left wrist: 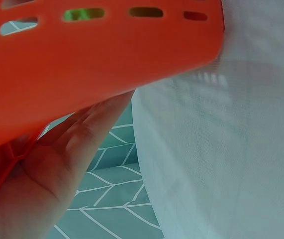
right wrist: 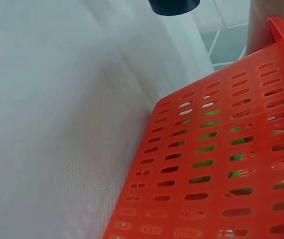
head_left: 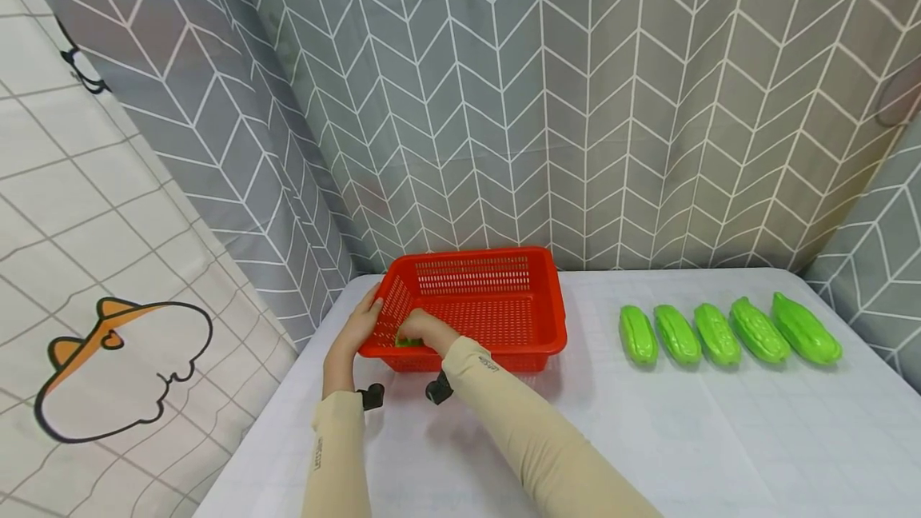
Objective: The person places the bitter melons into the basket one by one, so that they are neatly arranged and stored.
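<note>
A red plastic basket (head_left: 496, 318) with slotted walls stands on the white-covered table. My left hand (head_left: 354, 330) holds its left side at the rim; in the left wrist view the palm and fingers (left wrist: 74, 144) lie along the outside of the wall. My right hand (head_left: 432, 329) reaches over the front rim into the basket's left front corner, its fingers around a green bitter melon (head_left: 408, 340), mostly hidden by the hand and the rim. Through the slots in the right wrist view, green of the bitter melon (right wrist: 206, 149) shows behind the wall.
Several green bitter melons (head_left: 715, 334) lie in a row on the table (head_left: 647, 430) to the right of the basket. A grey patterned curtain (head_left: 489, 102) hangs behind the table, and a white cloth with a cartoon print (head_left: 122, 374) is at the left.
</note>
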Tool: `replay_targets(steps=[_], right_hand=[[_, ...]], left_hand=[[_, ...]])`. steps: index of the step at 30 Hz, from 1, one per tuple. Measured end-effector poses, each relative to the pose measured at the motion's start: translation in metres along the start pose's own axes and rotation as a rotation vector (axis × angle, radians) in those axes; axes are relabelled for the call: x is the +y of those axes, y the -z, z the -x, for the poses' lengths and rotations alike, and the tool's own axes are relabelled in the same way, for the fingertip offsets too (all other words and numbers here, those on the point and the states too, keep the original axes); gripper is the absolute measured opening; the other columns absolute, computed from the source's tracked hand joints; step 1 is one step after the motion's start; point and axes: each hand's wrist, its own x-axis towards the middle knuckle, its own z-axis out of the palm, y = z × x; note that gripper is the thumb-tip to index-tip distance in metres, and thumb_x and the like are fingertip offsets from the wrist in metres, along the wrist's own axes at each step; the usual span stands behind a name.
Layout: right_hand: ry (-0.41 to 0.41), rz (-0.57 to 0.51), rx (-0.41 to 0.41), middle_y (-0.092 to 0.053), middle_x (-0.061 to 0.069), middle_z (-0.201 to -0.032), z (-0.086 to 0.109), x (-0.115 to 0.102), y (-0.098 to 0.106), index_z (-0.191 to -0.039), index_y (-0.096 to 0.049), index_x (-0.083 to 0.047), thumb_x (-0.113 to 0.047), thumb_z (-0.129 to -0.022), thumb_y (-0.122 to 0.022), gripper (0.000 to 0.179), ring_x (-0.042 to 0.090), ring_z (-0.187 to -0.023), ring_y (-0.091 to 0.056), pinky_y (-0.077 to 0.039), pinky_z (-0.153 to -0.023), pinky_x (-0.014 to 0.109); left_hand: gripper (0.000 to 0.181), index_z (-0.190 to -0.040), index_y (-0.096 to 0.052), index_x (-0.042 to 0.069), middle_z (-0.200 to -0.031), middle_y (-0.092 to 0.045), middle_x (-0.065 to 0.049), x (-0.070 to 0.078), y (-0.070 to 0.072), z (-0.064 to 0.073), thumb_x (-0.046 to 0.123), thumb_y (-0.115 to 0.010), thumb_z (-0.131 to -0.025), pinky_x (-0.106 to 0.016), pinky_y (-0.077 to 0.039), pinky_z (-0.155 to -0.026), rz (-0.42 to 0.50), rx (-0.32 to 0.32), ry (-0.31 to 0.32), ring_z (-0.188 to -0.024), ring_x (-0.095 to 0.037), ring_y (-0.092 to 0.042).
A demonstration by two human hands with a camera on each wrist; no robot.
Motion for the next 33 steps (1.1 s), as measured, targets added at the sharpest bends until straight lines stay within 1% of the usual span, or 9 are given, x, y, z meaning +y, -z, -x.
replay_targets(steps=[1,3,4,6,11,14,19,27,33], right_hand=[[-0.003,0.013,0.007,-0.059,0.006,-0.08,-0.021,0.009,-0.007,-0.083,-0.066,-0.004,-0.006,-0.076,-0.067,0.008,0.019,-0.068,-0.051,-0.044,-0.061,0.03],[-0.002,0.032,0.018,-0.061,0.005,-0.084,-0.044,0.022,-0.015,-0.085,-0.067,-0.006,-0.01,-0.075,-0.071,0.012,0.019,-0.071,-0.056,-0.047,-0.062,0.032],[-0.002,0.008,0.012,-0.062,0.006,-0.085,-0.053,0.026,-0.016,-0.087,-0.067,-0.006,-0.01,-0.074,-0.072,0.014,0.02,-0.071,-0.056,-0.047,-0.061,0.033],[-0.008,-0.052,-0.009,-0.063,0.007,-0.088,-0.053,0.026,-0.013,-0.091,-0.068,-0.006,-0.009,-0.073,-0.073,0.019,0.022,-0.073,-0.057,-0.048,-0.064,0.034],[0.018,-0.166,0.015,-0.062,0.005,-0.105,0.018,-0.004,0.011,-0.109,-0.066,-0.011,-0.011,-0.076,-0.072,0.034,0.019,-0.088,-0.05,-0.042,-0.083,0.034],[0.022,-0.224,0.027,-0.06,0.003,-0.109,0.035,-0.008,0.016,-0.115,-0.062,-0.013,-0.014,-0.076,-0.072,0.041,0.018,-0.093,-0.047,-0.039,-0.089,0.035],[0.023,-0.257,0.052,-0.059,0.006,-0.107,0.042,-0.007,0.017,-0.121,-0.054,-0.005,-0.015,-0.074,-0.074,0.052,0.02,-0.093,-0.049,-0.042,-0.091,0.037],[0.086,-0.307,0.075,-0.054,0.013,-0.126,0.041,-0.002,0.016,-0.127,-0.05,-0.005,-0.015,-0.074,-0.074,0.06,0.025,-0.106,-0.049,-0.038,-0.099,0.043],[0.1,-0.309,0.105,-0.052,0.015,-0.128,0.045,-0.001,0.022,-0.128,-0.047,-0.002,-0.019,-0.074,-0.074,0.063,0.026,-0.106,-0.049,-0.04,-0.097,0.043]], left_hand=[[0.05,-0.147,-0.012,0.02,-0.151,-0.019,-0.013,0.0,0.0,0.0,0.029,-0.027,-0.1,-0.053,-0.029,-0.105,-0.002,0.0,-0.002,-0.129,-0.034,-0.032],[0.05,-0.147,-0.012,0.02,-0.151,-0.019,-0.013,-0.001,-0.001,-0.001,0.029,-0.027,-0.1,-0.053,-0.029,-0.105,-0.001,0.002,-0.004,-0.129,-0.034,-0.032],[0.05,-0.147,-0.013,0.02,-0.151,-0.019,-0.013,0.0,-0.001,-0.002,0.028,-0.028,-0.1,-0.053,-0.029,-0.105,-0.001,0.004,-0.007,-0.129,-0.034,-0.032],[0.05,-0.147,-0.013,0.019,-0.151,-0.019,-0.014,0.001,-0.001,-0.002,0.028,-0.028,-0.1,-0.053,-0.027,-0.106,-0.007,0.007,-0.016,-0.13,-0.034,-0.031],[0.05,-0.147,-0.013,0.017,-0.151,-0.018,-0.015,0.002,-0.001,-0.001,0.027,-0.027,-0.1,-0.055,-0.021,-0.108,-0.028,0.01,-0.029,-0.134,-0.036,-0.025],[0.05,-0.147,-0.013,0.017,-0.151,-0.018,-0.015,0.003,-0.001,0.0,0.027,-0.028,-0.1,-0.055,-0.019,-0.109,-0.029,0.012,-0.027,-0.135,-0.036,-0.022],[0.05,-0.147,-0.013,0.015,-0.151,-0.018,-0.017,0.0,-0.003,0.001,0.026,-0.028,-0.1,-0.054,-0.019,-0.109,-0.041,0.012,-0.032,-0.135,-0.036,-0.023],[0.05,-0.147,-0.014,0.014,-0.15,-0.02,-0.017,-0.003,-0.005,0.0,0.026,-0.028,-0.1,-0.055,-0.021,-0.108,-0.04,0.009,-0.035,-0.133,-0.038,-0.025],[0.049,-0.147,-0.014,0.017,-0.15,-0.018,-0.017,-0.002,-0.002,0.002,0.027,-0.026,-0.1,-0.056,-0.018,-0.108,-0.067,0.016,-0.034,-0.136,-0.039,-0.021]])
